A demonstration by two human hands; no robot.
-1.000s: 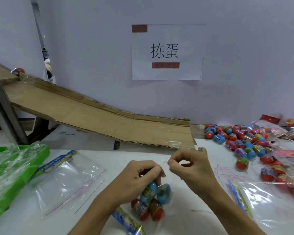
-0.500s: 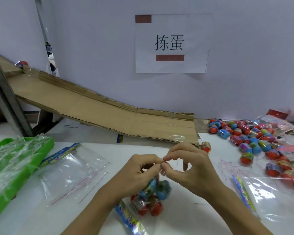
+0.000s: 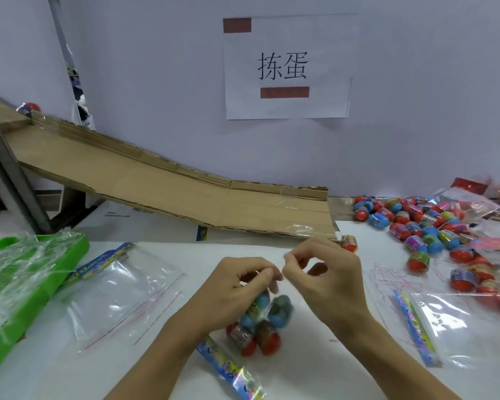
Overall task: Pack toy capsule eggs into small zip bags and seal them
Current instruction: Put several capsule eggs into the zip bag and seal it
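1. Clear zip bag (image 3: 267, 287), holding capsule eggs (image 3: 259, 321), stands near the worktop's (image 3: 315, 370) front edge, at its middle.
2. Left hand (image 3: 237, 290): grip pinches the bag's top edge.
3. Right hand (image 3: 326, 275): grip pinches the same edge, fingertips just beside the left's.
4. Loose eggs (image 3: 416, 229) lie toward the right edge; empty bags (image 3: 119, 293) and a green tray (image 3: 55, 264) toward the left.

Small packing workstation: white tabletop (image 3: 315, 368) against a plain wall, cardboard chute (image 3: 168, 192), printed station sign (image 3: 286, 67), heaped capsule eggs (image 3: 422, 226), loose zip bags (image 3: 119, 295).
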